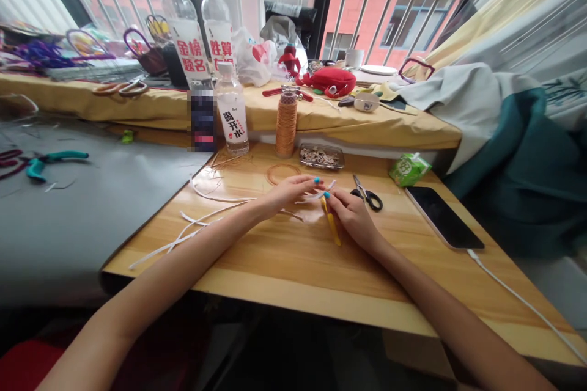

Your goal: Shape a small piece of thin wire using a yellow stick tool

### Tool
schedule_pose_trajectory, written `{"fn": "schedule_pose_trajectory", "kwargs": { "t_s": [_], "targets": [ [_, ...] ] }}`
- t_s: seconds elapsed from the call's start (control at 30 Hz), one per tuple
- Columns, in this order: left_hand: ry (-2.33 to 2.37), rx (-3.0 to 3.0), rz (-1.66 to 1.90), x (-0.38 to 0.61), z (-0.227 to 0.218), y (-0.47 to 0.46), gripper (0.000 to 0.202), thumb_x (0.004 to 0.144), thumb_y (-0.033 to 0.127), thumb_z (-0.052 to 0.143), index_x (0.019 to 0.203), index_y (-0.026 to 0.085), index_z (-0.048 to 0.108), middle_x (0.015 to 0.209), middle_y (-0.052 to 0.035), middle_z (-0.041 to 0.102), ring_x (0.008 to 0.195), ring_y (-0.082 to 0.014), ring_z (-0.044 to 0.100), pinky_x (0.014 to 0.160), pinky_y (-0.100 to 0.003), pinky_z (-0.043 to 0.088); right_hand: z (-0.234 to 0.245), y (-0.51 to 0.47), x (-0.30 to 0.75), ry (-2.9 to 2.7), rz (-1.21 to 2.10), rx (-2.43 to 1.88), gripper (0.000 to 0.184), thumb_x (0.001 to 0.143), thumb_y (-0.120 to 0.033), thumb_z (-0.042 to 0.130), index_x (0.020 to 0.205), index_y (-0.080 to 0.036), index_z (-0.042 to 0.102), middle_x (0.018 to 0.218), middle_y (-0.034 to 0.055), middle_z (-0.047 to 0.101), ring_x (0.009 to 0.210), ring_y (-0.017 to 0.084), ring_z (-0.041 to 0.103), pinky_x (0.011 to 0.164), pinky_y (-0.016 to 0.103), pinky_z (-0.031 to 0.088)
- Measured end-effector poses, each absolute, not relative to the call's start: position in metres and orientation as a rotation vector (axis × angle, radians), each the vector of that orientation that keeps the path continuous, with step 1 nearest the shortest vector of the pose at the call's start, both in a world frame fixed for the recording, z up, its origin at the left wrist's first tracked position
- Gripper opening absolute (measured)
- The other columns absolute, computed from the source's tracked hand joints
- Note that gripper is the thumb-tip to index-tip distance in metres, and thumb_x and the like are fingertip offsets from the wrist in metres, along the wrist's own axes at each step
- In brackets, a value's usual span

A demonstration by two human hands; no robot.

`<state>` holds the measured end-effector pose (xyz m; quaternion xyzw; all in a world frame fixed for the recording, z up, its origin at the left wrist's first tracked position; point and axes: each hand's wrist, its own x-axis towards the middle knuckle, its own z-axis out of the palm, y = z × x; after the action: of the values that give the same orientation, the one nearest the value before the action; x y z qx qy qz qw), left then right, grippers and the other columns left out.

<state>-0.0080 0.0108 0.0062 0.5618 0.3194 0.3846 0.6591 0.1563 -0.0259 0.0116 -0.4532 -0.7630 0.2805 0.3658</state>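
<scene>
My left hand [293, 190] rests on the wooden table [284, 269], its fingers pinched on a thin white strip [316, 195]. Close beside it, my right hand [351, 215] is closed around a yellow-handled tool [332, 229] whose handle points toward me. The tool's tip meets the strip between both hands. More white strips [192, 229] trail off to the left across the table. A coil of copper-coloured wire [280, 172] lies just beyond my left hand.
Black scissors [368, 194] lie right of my hands, a phone [443, 217] with a white cable farther right. Behind stand a thread spool [286, 125], a water bottle [232, 111], a small tray of bits [321, 156] and a green packet [409, 169]. Teal pliers [48, 162] lie at left.
</scene>
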Motion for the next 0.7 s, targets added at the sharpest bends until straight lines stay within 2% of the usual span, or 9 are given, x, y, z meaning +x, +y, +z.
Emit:
{"fn": "schedule_pose_trajectory", "kwargs": {
  "t_s": [0.07, 0.2, 0.27, 0.37, 0.4, 0.47, 0.53, 0.7],
  "targets": [
    [0.736, 1.315, 0.767, -0.008, 0.007, 0.009, 0.036, 0.062, 0.039, 0.063, 0.089, 0.015, 0.062, 0.079, -0.0027, 0.062, 0.074, -0.0114, 0.052, 0.069, -0.022, 0.037, 0.011, -0.021, 0.16, -1.952, 0.707, -1.186, 0.028, 0.082, -0.034, 0.037, 0.06, -0.019, 0.045, 0.056, -0.0019, 0.045, 0.055, 0.011, 0.041, 0.054, 0.023, 0.032],
    [0.795, 1.397, 0.749, -0.005, 0.007, 0.008, 0.027, 0.061, 0.035, 0.064, 0.075, 0.012, 0.064, 0.062, 0.0, 0.058, 0.061, -0.009, 0.049, 0.062, -0.021, 0.036, 0.011, -0.012, 0.167, -2.007, 0.646, -1.203, 0.027, 0.083, -0.037, 0.036, 0.071, -0.019, 0.052, 0.066, 0.0006, 0.054, 0.063, 0.014, 0.049, 0.059, 0.023, 0.035],
    [0.839, 1.393, 0.808, -0.005, 0.006, 0.009, 0.024, 0.061, 0.033, 0.063, 0.071, 0.012, 0.062, 0.061, 0.0007, 0.057, 0.059, -0.0081, 0.048, 0.061, -0.021, 0.035, 0.012, -0.008, 0.172, -2.007, 0.519, -1.279, 0.025, 0.083, -0.035, 0.035, 0.083, -0.019, 0.053, 0.072, 0.0018, 0.056, 0.065, 0.014, 0.051, 0.061, 0.024, 0.036],
    [0.94, 1.383, 0.905, -0.005, 0.003, 0.013, 0.022, 0.06, 0.031, 0.064, 0.07, 0.012, 0.06, 0.062, 0.0012, 0.057, 0.058, -0.0072, 0.047, 0.058, -0.02, 0.034, 0.016, -0.003, 0.184, -1.966, 0.154, -1.519, 0.028, 0.081, -0.031, 0.038, 0.104, -0.018, 0.047, 0.085, 0.0055, 0.056, 0.069, 0.016, 0.052, 0.061, 0.026, 0.037],
    [0.977, 1.384, 0.942, -0.005, 0.003, 0.014, 0.022, 0.059, 0.031, 0.064, 0.07, 0.013, 0.059, 0.062, 0.0016, 0.057, 0.057, -0.007, 0.046, 0.057, -0.02, 0.033, 0.018, -0.001, 0.189, -1.981, 0.009, -1.625, 0.029, 0.08, -0.031, 0.04, 0.104, -0.017, 0.047, 0.09, 0.0079, 0.055, 0.074, 0.018, 0.052, 0.062, 0.027, 0.037],
    [1.025, 1.377, 1.019, -0.006, 0.002, 0.015, 0.021, 0.059, 0.029, 0.064, 0.07, 0.013, 0.057, 0.061, 0.0023, 0.056, 0.057, -0.0069, 0.046, 0.057, -0.019, 0.033, 0.02, 0.001, 0.2, -2.092, -0.185, -1.848, 0.024, 0.077, -0.03, 0.044, 0.093, -0.016, 0.054, 0.092, 0.0121, 0.053, 0.083, 0.023, 0.051, 0.065, 0.03, 0.037],
    [1.026, 1.353, 1.098, -0.007, 0.002, 0.015, 0.02, 0.059, 0.028, 0.064, 0.07, 0.013, 0.055, 0.062, 0.0023, 0.056, 0.059, -0.0072, 0.047, 0.058, -0.019, 0.033, 0.02, 0.004, 0.209, -2.187, -0.151, -2.023, 0.022, 0.075, -0.03, 0.045, 0.085, -0.015, 0.057, 0.089, 0.0131, 0.054, 0.083, 0.024, 0.052, 0.065, 0.03, 0.037],
    [0.963, 1.33, 1.266, -0.007, 0.002, 0.014, 0.02, 0.062, 0.027, 0.062, 0.067, 0.014, 0.048, 0.063, 0.0017, 0.057, 0.06, -0.0079, 0.049, 0.058, -0.019, 0.034, 0.021, 0.007, 0.218, -2.139, -0.021, -2.151, 0.027, 0.071, -0.029, 0.05, 0.091, -0.01, 0.054, 0.093, 0.0158, 0.055, 0.082, 0.023, 0.055, 0.064, 0.028, 0.038]
  ]
}}
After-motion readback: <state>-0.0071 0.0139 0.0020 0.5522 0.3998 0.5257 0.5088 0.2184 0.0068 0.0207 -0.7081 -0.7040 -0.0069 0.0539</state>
